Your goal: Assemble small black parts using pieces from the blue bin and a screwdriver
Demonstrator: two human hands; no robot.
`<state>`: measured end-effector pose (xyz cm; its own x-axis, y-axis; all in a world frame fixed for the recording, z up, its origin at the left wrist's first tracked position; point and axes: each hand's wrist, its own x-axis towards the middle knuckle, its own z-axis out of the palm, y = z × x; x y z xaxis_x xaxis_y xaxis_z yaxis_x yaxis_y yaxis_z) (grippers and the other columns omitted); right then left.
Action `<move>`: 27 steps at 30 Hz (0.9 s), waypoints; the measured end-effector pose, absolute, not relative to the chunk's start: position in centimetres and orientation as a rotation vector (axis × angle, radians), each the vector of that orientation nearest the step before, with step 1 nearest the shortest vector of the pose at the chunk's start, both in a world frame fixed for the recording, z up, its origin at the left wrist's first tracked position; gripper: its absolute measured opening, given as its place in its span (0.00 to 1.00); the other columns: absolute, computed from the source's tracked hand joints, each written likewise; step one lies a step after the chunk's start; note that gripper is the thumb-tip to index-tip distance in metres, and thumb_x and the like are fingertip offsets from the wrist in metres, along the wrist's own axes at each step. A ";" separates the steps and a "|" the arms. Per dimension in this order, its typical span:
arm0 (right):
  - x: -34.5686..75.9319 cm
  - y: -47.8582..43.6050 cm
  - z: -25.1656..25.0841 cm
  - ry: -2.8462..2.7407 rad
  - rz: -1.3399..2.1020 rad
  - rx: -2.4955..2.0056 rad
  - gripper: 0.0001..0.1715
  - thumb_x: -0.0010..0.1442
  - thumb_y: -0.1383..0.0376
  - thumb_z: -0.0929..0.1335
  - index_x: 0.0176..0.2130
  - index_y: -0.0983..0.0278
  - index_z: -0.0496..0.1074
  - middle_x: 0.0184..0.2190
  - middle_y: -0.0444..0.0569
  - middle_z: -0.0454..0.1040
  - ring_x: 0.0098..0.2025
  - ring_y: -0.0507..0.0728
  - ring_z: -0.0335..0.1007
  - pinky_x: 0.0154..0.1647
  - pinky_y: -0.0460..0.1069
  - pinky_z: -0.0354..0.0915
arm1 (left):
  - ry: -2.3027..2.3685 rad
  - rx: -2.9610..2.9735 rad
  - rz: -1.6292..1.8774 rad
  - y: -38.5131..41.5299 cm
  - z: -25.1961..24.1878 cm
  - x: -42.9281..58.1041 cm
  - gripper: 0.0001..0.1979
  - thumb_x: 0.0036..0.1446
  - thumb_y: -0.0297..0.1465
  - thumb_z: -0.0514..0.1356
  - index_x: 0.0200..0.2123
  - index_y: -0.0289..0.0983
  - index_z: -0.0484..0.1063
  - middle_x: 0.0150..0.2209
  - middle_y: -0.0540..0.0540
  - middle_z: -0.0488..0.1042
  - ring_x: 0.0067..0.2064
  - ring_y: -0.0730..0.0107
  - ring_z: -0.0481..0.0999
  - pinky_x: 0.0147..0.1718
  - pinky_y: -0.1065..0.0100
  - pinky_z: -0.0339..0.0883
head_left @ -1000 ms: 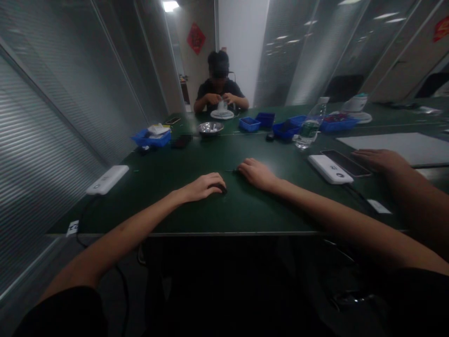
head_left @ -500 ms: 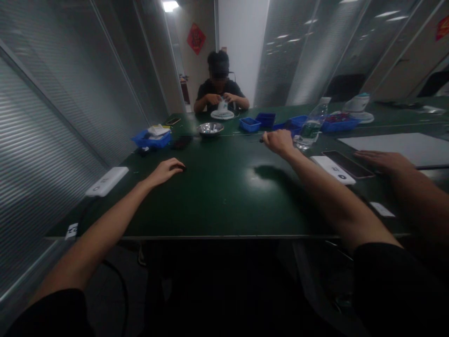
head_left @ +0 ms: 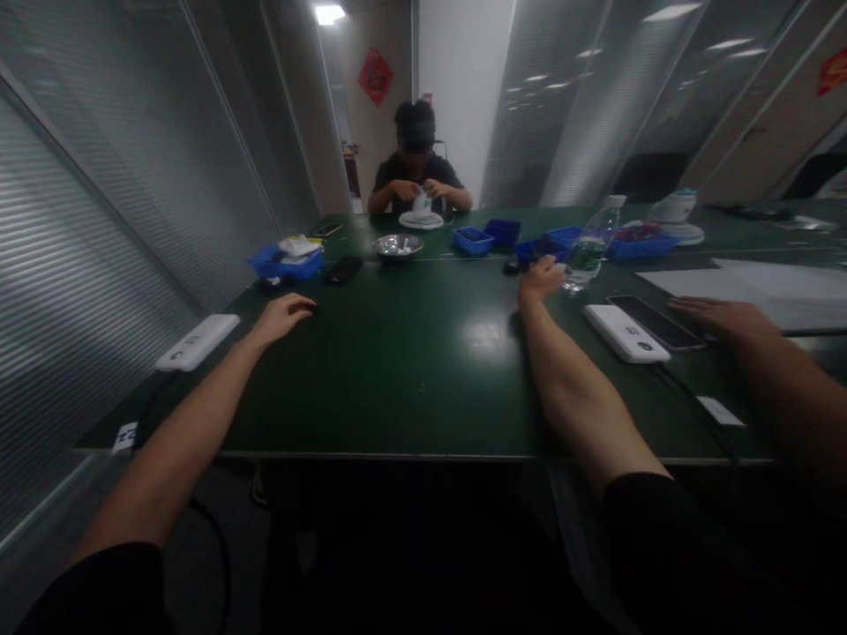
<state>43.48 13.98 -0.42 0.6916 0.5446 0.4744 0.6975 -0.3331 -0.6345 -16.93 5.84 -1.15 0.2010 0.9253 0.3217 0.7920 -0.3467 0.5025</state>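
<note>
My left hand (head_left: 283,319) is over the left part of the green table, its thumb and fingers pinched on a small dark piece (head_left: 313,308) too small to name. My right hand (head_left: 541,280) reaches forward on the right, with fingers loosely bent and apart and nothing visible in them. It is just in front of a blue tray (head_left: 526,254) and close beside a clear water bottle (head_left: 586,256). A small black object (head_left: 511,266) lies on the table left of the right hand.
A metal bowl (head_left: 397,250), a black phone (head_left: 345,271) and a blue bin (head_left: 281,267) stand beyond my left hand. White power banks (head_left: 198,342) lie at both sides. A co-worker's hand (head_left: 728,319) rests at the right; another person (head_left: 416,172) sits opposite, handling a white fan (head_left: 422,220).
My right hand has let go of the small black object and shifted right toward the blue tray and bottle. My left hand has moved left, with the dark piece still in it.
</note>
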 end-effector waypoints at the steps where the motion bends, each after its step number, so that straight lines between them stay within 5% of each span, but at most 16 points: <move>1: 44.0 13.8 -0.4 -0.916 -0.212 -2.027 0.53 0.76 0.55 0.39 0.57 0.79 0.79 0.48 0.81 0.79 0.51 0.76 0.77 0.46 0.61 0.64 | 1.638 2.242 0.873 5.9 -1.2 -17.0 0.21 0.57 0.45 0.66 0.48 0.38 0.82 0.53 0.39 0.80 0.51 0.54 0.79 0.58 0.54 0.70; 5: 45.6 13.0 -0.4 -0.765 -0.179 -1.982 0.56 0.74 0.59 0.36 0.58 0.82 0.78 0.49 0.86 0.77 0.51 0.81 0.76 0.46 0.66 0.64 | 1.611 2.146 0.909 5.7 -1.4 -17.3 0.20 0.56 0.43 0.67 0.48 0.38 0.82 0.56 0.39 0.79 0.56 0.53 0.79 0.62 0.52 0.69; 11: 44.7 13.0 -0.3 -0.823 -0.211 -2.044 0.53 0.75 0.60 0.39 0.54 0.78 0.81 0.46 0.81 0.79 0.49 0.77 0.77 0.45 0.63 0.64 | 1.728 2.092 0.966 5.4 -1.4 -18.1 0.30 0.52 0.47 0.71 0.53 0.36 0.80 0.55 0.36 0.79 0.53 0.52 0.80 0.56 0.53 0.74; 19: 42.0 13.4 -0.9 -1.142 -0.225 -2.023 0.40 0.76 0.60 0.50 0.49 0.73 0.85 0.44 0.72 0.82 0.47 0.72 0.79 0.47 0.58 0.65 | 1.937 2.233 0.722 5.9 -1.2 -20.0 0.24 0.52 0.58 0.66 0.34 0.43 0.83 0.42 0.38 0.83 0.45 0.45 0.80 0.46 0.55 0.72; 27: 40.8 12.8 -1.0 -1.428 -0.239 -2.012 0.37 0.76 0.56 0.54 0.46 0.72 0.85 0.42 0.71 0.82 0.47 0.70 0.79 0.49 0.56 0.66 | 1.943 2.121 0.972 4.9 -0.7 -17.3 0.19 0.59 0.49 0.64 0.41 0.41 0.81 0.42 0.42 0.84 0.43 0.53 0.81 0.48 0.58 0.72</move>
